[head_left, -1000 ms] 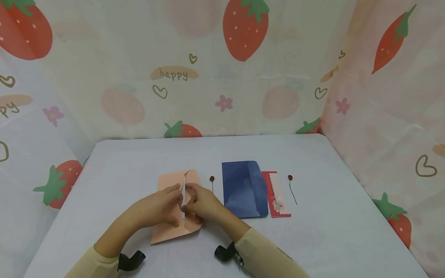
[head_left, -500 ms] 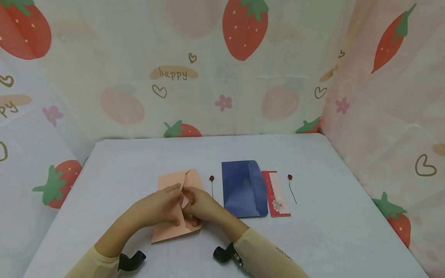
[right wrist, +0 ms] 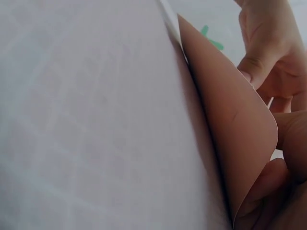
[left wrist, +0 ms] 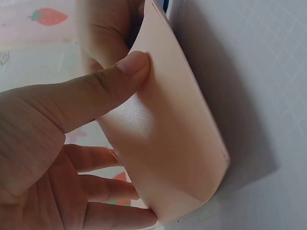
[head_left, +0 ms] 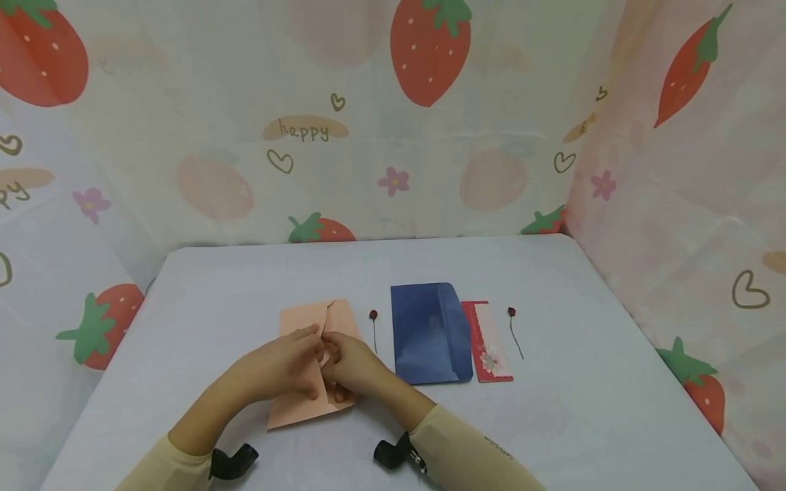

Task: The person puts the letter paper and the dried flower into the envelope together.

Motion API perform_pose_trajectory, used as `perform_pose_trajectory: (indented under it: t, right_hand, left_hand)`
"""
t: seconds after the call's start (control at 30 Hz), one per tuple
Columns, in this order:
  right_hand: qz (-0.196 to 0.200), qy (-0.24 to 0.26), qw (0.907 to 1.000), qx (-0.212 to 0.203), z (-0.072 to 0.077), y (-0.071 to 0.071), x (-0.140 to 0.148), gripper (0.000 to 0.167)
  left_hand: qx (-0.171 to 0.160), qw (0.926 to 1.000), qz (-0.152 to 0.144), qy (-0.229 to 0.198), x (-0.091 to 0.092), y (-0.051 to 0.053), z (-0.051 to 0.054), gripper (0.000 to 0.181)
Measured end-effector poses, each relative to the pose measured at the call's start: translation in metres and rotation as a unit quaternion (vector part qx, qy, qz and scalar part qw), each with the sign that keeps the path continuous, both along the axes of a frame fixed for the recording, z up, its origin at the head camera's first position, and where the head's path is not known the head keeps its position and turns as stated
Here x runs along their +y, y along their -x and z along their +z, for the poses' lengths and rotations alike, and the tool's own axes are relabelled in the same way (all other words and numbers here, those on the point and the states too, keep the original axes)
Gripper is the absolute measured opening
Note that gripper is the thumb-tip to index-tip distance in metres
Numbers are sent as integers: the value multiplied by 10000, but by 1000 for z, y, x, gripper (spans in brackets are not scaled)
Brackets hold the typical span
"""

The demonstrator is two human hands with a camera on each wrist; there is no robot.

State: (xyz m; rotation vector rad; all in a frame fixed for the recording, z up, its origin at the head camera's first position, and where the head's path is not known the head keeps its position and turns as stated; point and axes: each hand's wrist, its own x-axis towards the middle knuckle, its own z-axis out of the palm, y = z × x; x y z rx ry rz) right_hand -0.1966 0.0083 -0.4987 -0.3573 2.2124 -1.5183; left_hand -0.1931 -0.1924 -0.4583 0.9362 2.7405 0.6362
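"Left hand (head_left: 279, 372) first: what has it got?"

"It holds the peach envelope (head_left: 301, 409), which is on the white table (head_left: 589, 409), just left of the blue envelope (head_left: 420, 334) from the person's side."

"From overhead I can't see how."

"Look from the left wrist: the thumb (left wrist: 136, 64) presses one face, while the other fingers meet the edge, their tips partly hidden. That view also catches a shadow beside the paper."

"And the right hand (head_left: 356, 368)?"

"It pinches the same envelope, close to the left hand. Overhead, its knuckles cover most of the contact. The right wrist camera shows a peach panel slanting up, with fingers at its edge and a dark gap along its foot."

"Anything only the head camera gets?"

"The red card (head_left: 488, 351) touching or tucked under the blue envelope, I can't tell which, and a rose (head_left: 373, 316) between the two envelopes."
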Motion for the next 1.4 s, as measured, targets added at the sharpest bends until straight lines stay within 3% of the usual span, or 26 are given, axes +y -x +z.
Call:
perform_pose_trajectory:
  t: [0.37, 0.47, 0.67, 0.97, 1.4]
  right_hand:
    - [18, -811, 9936, 790, 14, 7, 6, 65]
    - [35, -1030, 9904, 925, 19, 10, 8, 59]
    - [-63, -999, 9901, 983, 26, 13, 17, 43]
    - [-545, -926, 9861, 1267, 27, 15, 42, 36]
    - [-1443, -1087, 9680, 1740, 11, 21, 67, 30]
  left_hand:
    - [-196, 9998, 89, -36, -1, 2, -1, 47]
    - [-164, 9998, 92, 31, 0, 1, -1, 54]
    - [7, 10000, 41, 87, 2, 1, -1, 46]
    - [-48, 9998, 89, 154, 4, -1, 0, 46]
    - [-90, 9999, 101, 93, 5, 0, -4, 46]
